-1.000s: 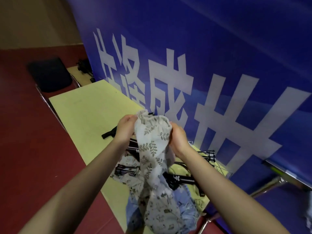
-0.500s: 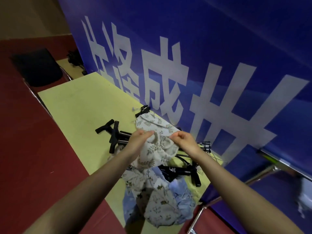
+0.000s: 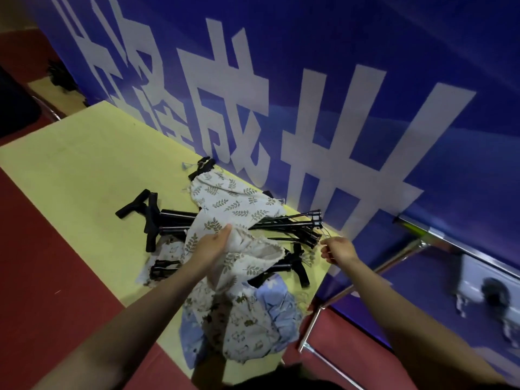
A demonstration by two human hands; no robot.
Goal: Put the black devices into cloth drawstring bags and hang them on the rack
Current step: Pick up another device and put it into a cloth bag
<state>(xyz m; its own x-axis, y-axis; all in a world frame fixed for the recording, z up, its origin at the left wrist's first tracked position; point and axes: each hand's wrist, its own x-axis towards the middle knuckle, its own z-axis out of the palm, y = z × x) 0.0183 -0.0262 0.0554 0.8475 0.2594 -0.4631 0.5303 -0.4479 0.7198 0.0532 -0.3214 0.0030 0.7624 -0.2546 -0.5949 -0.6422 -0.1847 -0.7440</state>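
A pale leaf-print drawstring bag (image 3: 236, 204) lies over the pile of black devices (image 3: 168, 218) on the yellow table (image 3: 70, 164). My left hand (image 3: 209, 246) grips the bag's open rim. My right hand (image 3: 337, 250) is off to the right with its fingers pinched on a thin drawstring, just below the black devices' ends (image 3: 312, 223). Another black device pokes out of the bag's far end (image 3: 202, 166). More cloth bags, white patterned and light blue (image 3: 253, 319), are heaped at the table's near corner.
A blue banner with large white characters (image 3: 309, 122) stands right behind the table. A chrome rack frame (image 3: 422, 243) is at the right, over red floor (image 3: 42, 277). A dark chair (image 3: 14, 108) stands at the far left.
The bag has come down from chest height onto the device pile. My hands have moved apart; the right one has left the bag's rim and drawn the string out to the right.
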